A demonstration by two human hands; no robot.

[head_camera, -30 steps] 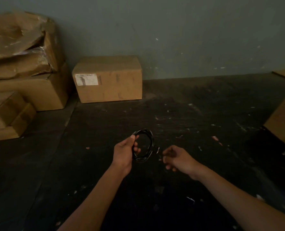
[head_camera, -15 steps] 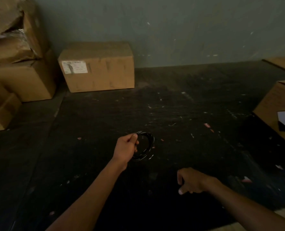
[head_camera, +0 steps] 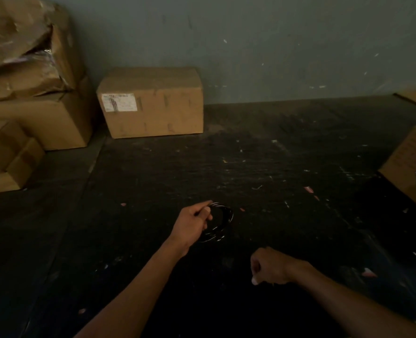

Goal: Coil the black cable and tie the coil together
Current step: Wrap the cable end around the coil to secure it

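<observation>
The black cable (head_camera: pixel 222 220) is wound into a small round coil of several loops. My left hand (head_camera: pixel 192 225) pinches the coil's left side between thumb and fingers and holds it just above the dark floor. The coil's lower left part is hidden behind that hand. My right hand (head_camera: pixel 270 265) is lower and to the right, apart from the coil, with its fingers curled into a loose fist and nothing visible in it.
A labelled cardboard box (head_camera: pixel 151 102) stands against the grey wall ahead. Stacked, crumpled cardboard boxes (head_camera: pixel 29 93) fill the left side. Another open box (head_camera: pixel 411 162) sits at the right edge. The dark floor (head_camera: pixel 275 167) is littered with small scraps.
My right hand let go of the coil, drew back toward me and closed into a fist. My left hand kept hold of the coil and lowered it slightly.
</observation>
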